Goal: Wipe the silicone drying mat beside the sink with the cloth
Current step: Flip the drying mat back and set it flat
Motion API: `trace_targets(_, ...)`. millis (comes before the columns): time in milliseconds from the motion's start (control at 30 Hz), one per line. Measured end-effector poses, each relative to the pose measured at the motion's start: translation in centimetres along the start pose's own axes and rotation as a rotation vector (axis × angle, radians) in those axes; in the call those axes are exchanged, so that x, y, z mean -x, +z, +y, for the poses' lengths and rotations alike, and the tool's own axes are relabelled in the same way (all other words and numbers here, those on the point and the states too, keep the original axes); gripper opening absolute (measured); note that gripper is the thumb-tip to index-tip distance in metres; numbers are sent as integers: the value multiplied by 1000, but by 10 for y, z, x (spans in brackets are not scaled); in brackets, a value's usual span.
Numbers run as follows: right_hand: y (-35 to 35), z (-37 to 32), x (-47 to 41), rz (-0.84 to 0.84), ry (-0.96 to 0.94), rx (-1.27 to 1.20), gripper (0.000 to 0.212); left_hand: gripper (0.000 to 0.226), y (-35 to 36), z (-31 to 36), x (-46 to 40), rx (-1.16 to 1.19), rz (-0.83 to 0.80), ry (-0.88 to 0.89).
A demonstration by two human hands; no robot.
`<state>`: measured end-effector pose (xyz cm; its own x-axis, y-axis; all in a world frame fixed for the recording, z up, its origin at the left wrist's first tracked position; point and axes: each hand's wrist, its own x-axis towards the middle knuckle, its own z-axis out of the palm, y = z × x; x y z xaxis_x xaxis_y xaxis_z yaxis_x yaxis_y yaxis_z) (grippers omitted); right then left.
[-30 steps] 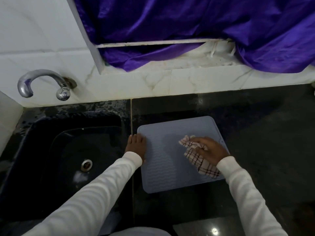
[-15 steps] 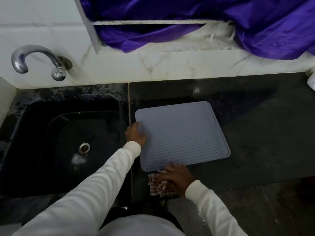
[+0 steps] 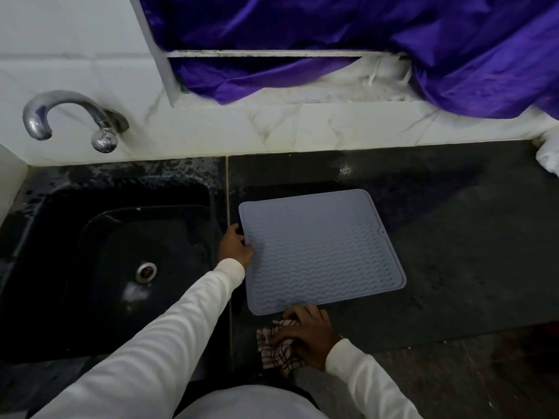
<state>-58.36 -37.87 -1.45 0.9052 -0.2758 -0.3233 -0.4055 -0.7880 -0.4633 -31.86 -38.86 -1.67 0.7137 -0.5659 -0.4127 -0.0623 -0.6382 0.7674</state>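
Black stone counter — grey mat beside sink; left hand pinches mat edge, right hand fingers curled gripping cloth.

Tap: chrome, curved, on the white tiled wall to my left.
Drain: round metal ring in the black basin's floor.
Purple fabric: shiny, draped over the ledge ahead of me.
White bundle: at the surface's far right edge.
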Motion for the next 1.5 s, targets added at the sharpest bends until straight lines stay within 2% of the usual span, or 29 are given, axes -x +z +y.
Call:
trace_targets(67, -11, 8, 2, 87, 32, -138, 47, 71, -1, -2, -1, -14, 33, 13)
trace_targets(167, -37, 52, 5, 353, 88, -397, 51, 61, 1, -2, -1, -25, 58, 22)
trace_targets(233, -58, 99, 3, 535, 258, -454, 52, 47, 2, -1, 1, -32, 57, 36)
trace_targets(333, -89, 164, -4, 758, 661, -503, 49, 35, 5, -6, 3, -84, 56, 94)
trace_targets(433, -109, 206, -12, 713, 971, -343, 53, 39, 7, -10, 9, -168, 30, 130)
trace_targets(567, -114, 217, -27, 579, 1067, -199, 55, 42, 12, -5, 15, -284, 43, 118)
trace_targets(800, -128, 218, -48, 655, 1013, -389, 29, 27, 26, 6, 20, -148, 120, -11)
trace_targets(933, -140, 215, -46, 578, 858, -465, 17, 28, 27, 6, 23, 66, 98, 27)
trace_targets(1033, -155, 212, -45, 626, 695, -630, 19, 35, 23, 9, 25, 195, 72, 115)
trace_targets(1133, -168, 210, -45, 731, 580, -815, 14, 37, 19, 16, 25, 296, 123, 145)
trace_targets(1267, -181, 207, -51, 766, 510, -926, 13, 35, 10, 33, 17, 497, 164, 167)
trace_targets(1500, -206, 200, -87, 864, 426, -1046, 20, 33, -16, 54, -24, 585, 238, 203)
